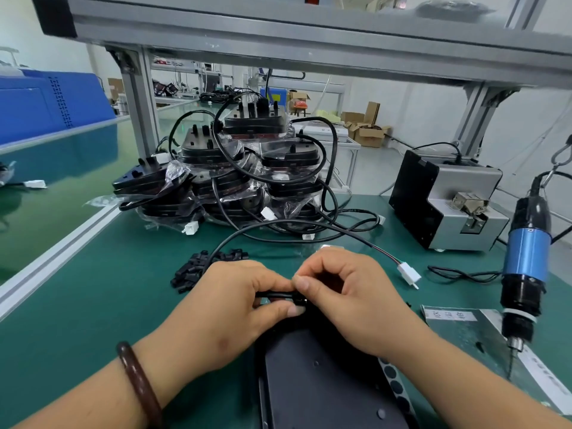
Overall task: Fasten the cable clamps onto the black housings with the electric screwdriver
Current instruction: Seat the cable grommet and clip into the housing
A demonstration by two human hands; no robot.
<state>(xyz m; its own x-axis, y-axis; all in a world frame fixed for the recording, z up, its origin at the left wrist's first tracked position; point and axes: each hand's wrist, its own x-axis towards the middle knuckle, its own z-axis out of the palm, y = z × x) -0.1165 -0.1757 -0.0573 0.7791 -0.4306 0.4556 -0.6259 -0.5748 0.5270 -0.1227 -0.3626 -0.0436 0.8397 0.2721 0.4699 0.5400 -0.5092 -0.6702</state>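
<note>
Two hands meet in the middle of my view, just above the far end of a flat black housing [325,385] that lies on the green mat [93,305] close to the near edge. The left hand [235,301] pinches a black cable [274,295] between thumb and curled fingers. The right hand [349,298] has its fingers curled too, with thumb and forefinger nipping the thick end of that same cable where it reaches the housing. The fingertips of the two hands touch. I cannot tell whether a clamp sits under them, because they hide that spot. From behind the left hand the cable loops away across the mat and ends in a white plug [408,272] to the right of the hands.

A loose heap of small black clamps [195,269] lies on the mat just beyond the left hand. Further back I see a stack of bagged housings [235,168] with tangled leads. The screwdriver [526,274], blue round the middle, hangs upright at the right, apart from both hands, its bit pointing down over a grey metal sheet [464,332]. Behind it stands a grey and black box [445,205]. A dark bangle [139,385] circles the left wrist. A strip of round black pads [397,391] lies against the housing's right edge.
</note>
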